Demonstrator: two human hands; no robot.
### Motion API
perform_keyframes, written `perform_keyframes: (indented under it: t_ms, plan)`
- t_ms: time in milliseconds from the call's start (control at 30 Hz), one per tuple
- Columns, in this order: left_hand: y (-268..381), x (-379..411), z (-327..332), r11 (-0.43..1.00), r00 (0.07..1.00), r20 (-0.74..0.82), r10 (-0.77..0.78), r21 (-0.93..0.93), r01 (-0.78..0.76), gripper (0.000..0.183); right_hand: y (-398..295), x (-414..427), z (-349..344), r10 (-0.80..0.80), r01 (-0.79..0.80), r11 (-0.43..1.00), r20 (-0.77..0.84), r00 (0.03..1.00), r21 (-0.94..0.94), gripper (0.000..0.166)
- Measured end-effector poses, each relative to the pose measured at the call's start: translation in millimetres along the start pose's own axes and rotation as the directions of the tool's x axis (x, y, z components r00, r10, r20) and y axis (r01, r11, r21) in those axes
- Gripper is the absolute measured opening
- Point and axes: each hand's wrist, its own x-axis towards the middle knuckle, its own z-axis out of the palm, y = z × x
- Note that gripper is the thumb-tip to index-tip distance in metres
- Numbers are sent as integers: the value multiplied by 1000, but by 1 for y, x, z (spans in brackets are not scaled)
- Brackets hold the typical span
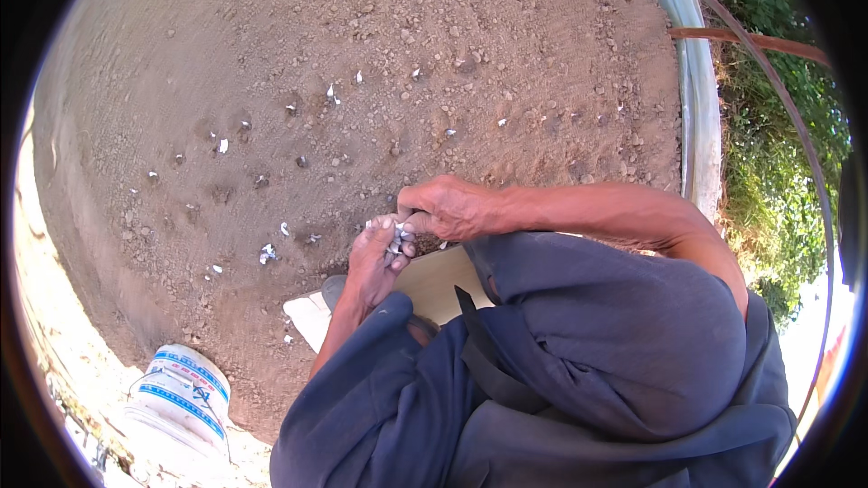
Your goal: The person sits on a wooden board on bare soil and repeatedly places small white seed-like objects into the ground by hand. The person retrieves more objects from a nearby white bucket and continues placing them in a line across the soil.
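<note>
My left hand (375,254) is cupped around several small whitish cloves (395,244), which look like garlic. Thumb and fingers of my right hand (451,207) pinch at the edge of that handful, touching one pale clove. Both hands meet just above the bare brown soil. Similar cloves stand or lie spread over the ground, among them an upright one (359,76) and a clump of whitish pieces (267,254) left of my hands. Some sit in small hollows. Whether the right fingertips hold a whole clove or only its skin is hard to tell.
Beneath my knees lies a pale board (441,281). A white plastic bucket (178,396) with blue bands stands at the lower left. Along the right edge of the soil runs rolled plastic sheeting (698,102), crossed by a rusty bar (753,39) and a curved hoop (793,105), with green plants beyond.
</note>
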Motion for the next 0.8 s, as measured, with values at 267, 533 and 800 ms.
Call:
perform_keyframes:
  t_ms: [267,533,800]
  plan:
    - [-4,3,0,994,998,-30,53,97,-49,29,7,2,2,45,-45,999,4,999,-11,22]
    - [-1,-1,2,932,993,-85,87,358,-51,34,9,3,-2,63,-67,997,100,993,40,24]
    - [-2,-1,8,868,980,-133,148,492,-64,27,8,5,-1,161,-163,987,118,980,8,20]
